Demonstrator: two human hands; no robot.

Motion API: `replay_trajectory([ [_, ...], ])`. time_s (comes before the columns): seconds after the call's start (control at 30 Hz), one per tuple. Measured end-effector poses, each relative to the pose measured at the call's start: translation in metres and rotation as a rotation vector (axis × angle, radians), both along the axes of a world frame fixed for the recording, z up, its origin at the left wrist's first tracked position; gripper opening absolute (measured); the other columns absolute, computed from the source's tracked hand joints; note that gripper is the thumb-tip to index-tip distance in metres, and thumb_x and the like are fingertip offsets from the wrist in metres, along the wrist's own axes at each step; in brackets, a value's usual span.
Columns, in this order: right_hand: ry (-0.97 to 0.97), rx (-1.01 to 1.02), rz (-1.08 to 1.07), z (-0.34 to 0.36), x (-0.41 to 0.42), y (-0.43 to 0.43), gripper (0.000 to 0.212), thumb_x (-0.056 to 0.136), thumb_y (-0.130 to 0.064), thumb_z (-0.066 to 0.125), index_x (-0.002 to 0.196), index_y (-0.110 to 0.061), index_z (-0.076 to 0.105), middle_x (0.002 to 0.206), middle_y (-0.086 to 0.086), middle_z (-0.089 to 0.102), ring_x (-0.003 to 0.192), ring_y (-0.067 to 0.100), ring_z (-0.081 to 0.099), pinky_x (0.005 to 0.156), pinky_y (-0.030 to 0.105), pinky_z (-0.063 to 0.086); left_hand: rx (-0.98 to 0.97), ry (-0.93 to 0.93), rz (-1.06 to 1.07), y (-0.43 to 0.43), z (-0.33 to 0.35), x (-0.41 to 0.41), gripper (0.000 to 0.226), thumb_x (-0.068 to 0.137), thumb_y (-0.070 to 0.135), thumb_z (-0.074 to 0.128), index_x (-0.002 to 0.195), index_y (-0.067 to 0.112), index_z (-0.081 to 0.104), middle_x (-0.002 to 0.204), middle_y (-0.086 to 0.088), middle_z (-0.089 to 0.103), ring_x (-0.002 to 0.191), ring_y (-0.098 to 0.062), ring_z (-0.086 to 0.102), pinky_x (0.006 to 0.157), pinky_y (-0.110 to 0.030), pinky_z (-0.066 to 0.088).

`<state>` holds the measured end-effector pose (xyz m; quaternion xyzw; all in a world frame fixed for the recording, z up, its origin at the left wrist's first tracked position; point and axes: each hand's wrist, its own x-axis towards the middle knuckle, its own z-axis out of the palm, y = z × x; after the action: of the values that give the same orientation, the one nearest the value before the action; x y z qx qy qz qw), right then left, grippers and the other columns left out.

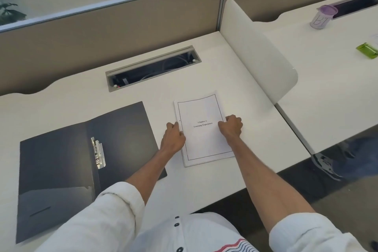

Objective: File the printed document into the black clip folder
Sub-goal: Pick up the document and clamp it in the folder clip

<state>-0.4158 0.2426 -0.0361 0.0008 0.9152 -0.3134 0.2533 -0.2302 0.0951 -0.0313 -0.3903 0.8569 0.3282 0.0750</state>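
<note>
Both hands pinch the printed document (202,129) on the desk (255,120) beside the open black folder (61,159), left hand (172,139) and right hand (230,127) curled tight on opposite edges, so loose pages could fan or skew when lifted toward the metal clip (98,152).

Fingertips of left hand (173,138) and right hand (230,126) hidden beneath document (202,129) edges. Folder (61,170) near corner covered by sleeve (106,217). Clip (98,152) detail too small to resolve. Cup (322,17) lettering blurred. Green object (367,50) cut by right edge.
</note>
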Motion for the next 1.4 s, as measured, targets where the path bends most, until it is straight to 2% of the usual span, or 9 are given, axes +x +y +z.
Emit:
replay_trajectory([
  [0.27,-0.056,-0.092,0.018,0.01,0.009,-0.002,0.04,0.096,-0.011,0.055,0.134,-0.01,0.043,0.116,0.009,0.054,0.101,0.035,0.058,0.083,0.039,0.047,-0.004,-0.011,-0.011,0.0,-0.003,0.003,0.023,0.104,0.013,0.04,0.121,-0.001,0.049,0.13,-0.017,0.045,0.087,-0.037,0.051,0.091,-0.053,0.054],
  [0.4,-0.078,-0.104,0.069,0.007,0.006,0.005,0.017,0.085,-0.015,0.051,0.097,-0.026,0.045,0.107,0.004,0.05,0.09,0.027,0.046,0.07,0.03,0.038,0.015,-0.003,-0.014,-0.001,0.0,0.002,0.023,0.104,0.012,0.04,0.121,-0.001,0.048,0.131,-0.017,0.045,0.093,-0.04,0.055,0.093,-0.053,0.054],
  [0.57,-0.007,-0.077,0.165,0.012,0.008,0.01,0.019,0.092,-0.01,0.049,0.087,-0.026,0.04,0.095,0.003,0.05,0.082,0.029,0.045,0.055,0.032,0.029,-0.001,-0.01,-0.032,0.0,-0.003,0.003,0.045,0.106,0.014,0.041,0.149,-0.001,0.041,0.141,-0.017,0.042,0.109,-0.043,0.058,0.096,-0.049,0.052],
  [0.7,0.038,-0.053,0.147,0.02,0.013,0.01,0.025,0.09,-0.008,0.049,0.074,-0.022,0.037,0.074,-0.003,0.046,0.07,0.029,0.042,0.056,0.032,0.028,0.004,-0.02,-0.051,-0.002,-0.006,0.002,0.052,0.107,0.015,0.042,0.157,0.001,0.035,0.144,-0.016,0.039,0.112,-0.042,0.057,0.097,-0.049,0.052],
  [0.87,0.118,-0.182,0.075,0.021,0.016,0.017,0.01,0.089,-0.016,0.058,0.09,-0.007,0.054,0.075,0.013,0.059,0.066,0.026,0.043,0.062,0.035,0.035,0.099,0.07,0.038,-0.011,-0.004,0.01,0.015,0.106,0.016,0.04,0.108,0.005,0.049,0.132,-0.018,0.048,0.094,-0.038,0.056,0.091,-0.045,0.049],
  [1.0,0.073,-0.418,0.059,0.027,0.02,0.016,0.009,0.089,-0.023,0.064,0.093,-0.015,0.068,0.09,0.008,0.076,0.073,0.02,0.057,0.074,0.036,0.046,0.194,0.179,0.196,-0.025,-0.004,0.027,0.049,0.11,0.027,0.048,0.154,0.005,0.048,0.145,-0.014,0.054,0.128,-0.035,0.059,0.108,-0.043,0.048],
  [1.07,0.031,-0.497,0.078,0.03,0.026,0.007,0.009,0.089,-0.023,0.064,0.091,-0.017,0.07,0.09,0.007,0.078,0.075,0.02,0.06,0.077,0.037,0.049,0.271,0.236,0.248,-0.03,0.0,0.04,0.055,0.111,0.026,0.05,0.163,0.01,0.042,0.128,-0.003,0.066,0.124,-0.03,0.064,0.113,-0.043,0.051],
  [1.17,-0.004,-0.546,0.129,0.031,0.04,-0.015,0.01,0.089,-0.025,0.065,0.091,-0.017,0.071,0.091,0.01,0.078,0.075,0.02,0.061,0.079,0.039,0.05,0.26,0.305,0.321,-0.04,0.006,0.063,0.051,0.109,0.016,0.054,0.16,0.01,0.048,0.094,0.004,0.07,0.1,-0.024,0.068,0.101,-0.041,0.058],
  [1.4,-0.075,-0.575,0.238,0.039,0.108,-0.08,0.014,0.089,-0.025,0.063,0.095,-0.024,0.076,0.091,0.007,0.079,0.076,0.02,0.063,0.081,0.04,0.055,0.094,0.332,0.517,-0.058,0.025,0.142,0.04,0.106,0.007,0.052,0.143,0.015,0.063,0.098,0.002,0.071,0.091,-0.02,0.068,0.081,-0.031,0.051],
])
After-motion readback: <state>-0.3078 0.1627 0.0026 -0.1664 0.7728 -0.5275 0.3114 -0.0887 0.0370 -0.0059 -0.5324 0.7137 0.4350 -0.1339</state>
